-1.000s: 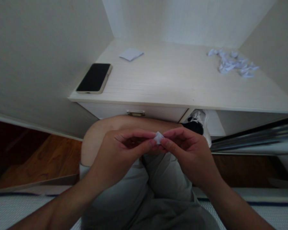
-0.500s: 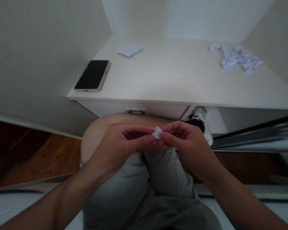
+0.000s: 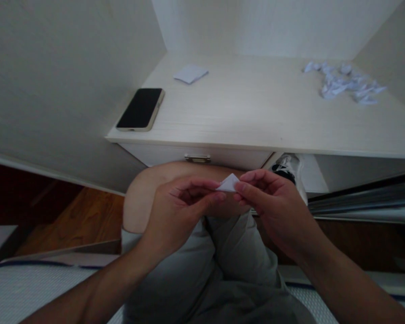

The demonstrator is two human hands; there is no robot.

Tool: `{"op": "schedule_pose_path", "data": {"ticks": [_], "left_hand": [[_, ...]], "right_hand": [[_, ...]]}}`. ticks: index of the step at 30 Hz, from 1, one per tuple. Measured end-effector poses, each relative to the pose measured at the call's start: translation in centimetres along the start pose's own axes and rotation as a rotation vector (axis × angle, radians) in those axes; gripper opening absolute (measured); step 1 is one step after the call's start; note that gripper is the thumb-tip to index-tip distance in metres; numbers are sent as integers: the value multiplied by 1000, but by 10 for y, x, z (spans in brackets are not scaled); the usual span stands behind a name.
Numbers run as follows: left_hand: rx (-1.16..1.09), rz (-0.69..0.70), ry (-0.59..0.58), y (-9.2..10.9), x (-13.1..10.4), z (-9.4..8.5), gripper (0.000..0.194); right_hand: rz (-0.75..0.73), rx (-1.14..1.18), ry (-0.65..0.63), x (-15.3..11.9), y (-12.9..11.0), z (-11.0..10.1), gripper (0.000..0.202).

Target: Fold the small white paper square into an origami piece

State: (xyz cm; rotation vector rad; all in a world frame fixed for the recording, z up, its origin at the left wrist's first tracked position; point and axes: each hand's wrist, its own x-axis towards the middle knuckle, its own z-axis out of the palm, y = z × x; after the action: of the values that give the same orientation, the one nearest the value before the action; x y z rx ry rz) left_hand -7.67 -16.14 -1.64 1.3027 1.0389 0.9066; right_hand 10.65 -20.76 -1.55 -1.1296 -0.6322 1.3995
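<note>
A small folded piece of white paper (image 3: 228,183), triangular toward its top, is held between my two hands above my lap. My left hand (image 3: 185,207) pinches its left corner between thumb and index finger. On the other side, my right hand (image 3: 270,198) grips the right edge with thumb and fingertips. Part of the paper is hidden behind the right thumb.
A white desktop (image 3: 236,108) lies ahead, with a drawer (image 3: 229,155) under it. On it are a phone (image 3: 140,109), a stack of white paper squares (image 3: 191,74) and several folded white paper pieces (image 3: 347,83). A shoe (image 3: 292,168) shows below.
The paper between my fingers now shows a wider, triangular face, and my hands are slightly further apart. The whole view has shifted, so the desk appears further right.
</note>
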Motion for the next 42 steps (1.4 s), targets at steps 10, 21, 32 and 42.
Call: {"op": "schedule_pose_path", "data": {"ticks": [10,21,32,42], "left_hand": [[222,261,110,-4,-3,-3,14],[344,511,46,2,-4,-14,18],[406,594,-7,10,1,-18,17],[-233,-96,-2,9,2,4,17]], "right_hand": [[14,29,-32,-2,4,-2,21],[44,63,-100,-4,-3,0,16],[-54,0,-57,-8,-1,1,16],[-202,-177,45,-6,-1,4,13]]}}
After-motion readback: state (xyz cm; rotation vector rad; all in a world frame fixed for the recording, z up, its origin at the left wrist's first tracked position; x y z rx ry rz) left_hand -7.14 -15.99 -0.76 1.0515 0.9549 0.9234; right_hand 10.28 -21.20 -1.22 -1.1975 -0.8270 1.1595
